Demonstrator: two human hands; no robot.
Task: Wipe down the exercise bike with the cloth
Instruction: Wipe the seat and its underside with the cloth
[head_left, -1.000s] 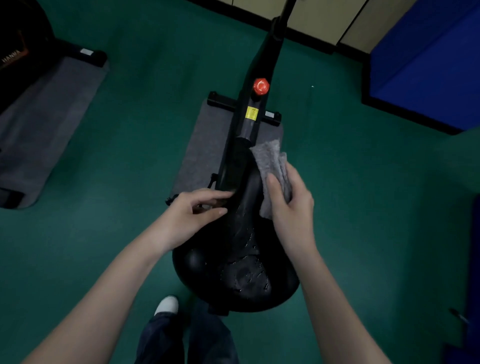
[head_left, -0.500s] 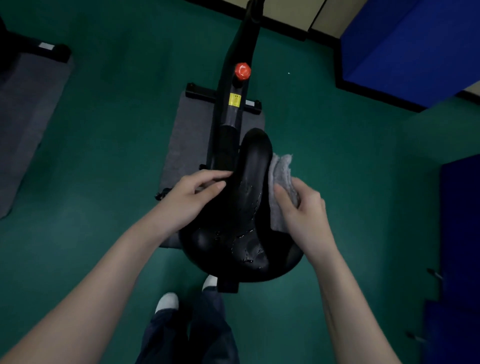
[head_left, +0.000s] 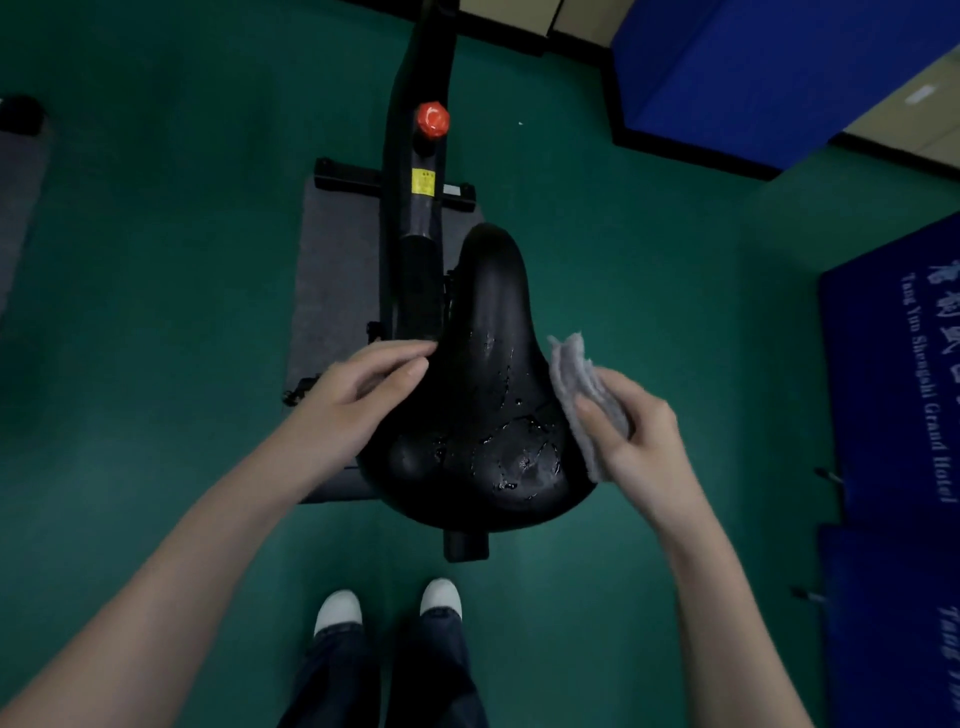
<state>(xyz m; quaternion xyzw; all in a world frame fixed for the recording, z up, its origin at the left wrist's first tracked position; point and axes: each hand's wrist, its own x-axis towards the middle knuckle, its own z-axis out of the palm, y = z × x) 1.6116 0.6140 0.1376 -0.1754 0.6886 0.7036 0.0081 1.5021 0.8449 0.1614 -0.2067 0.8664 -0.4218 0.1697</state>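
The exercise bike's black saddle (head_left: 483, 395) fills the middle of the head view, with water droplets across its top. Its black frame (head_left: 415, 218) runs away from me, carrying a red knob (head_left: 432, 119) and a yellow sticker. My left hand (head_left: 358, 389) rests on the saddle's left edge, fingers fairly straight. My right hand (head_left: 634, 431) grips a folded grey cloth (head_left: 582, 384) against the saddle's right edge.
A grey mat (head_left: 332, 291) lies under the bike on the green floor. Blue padded mats (head_left: 893, 364) stand at the right and a blue block (head_left: 753, 67) at the back right. My white shoes (head_left: 389, 605) are just behind the saddle post.
My right hand has drawn the cloth from the saddle's nose down along its right side and slightly outward. My left hand has stayed on the left edge. My view has shifted back.
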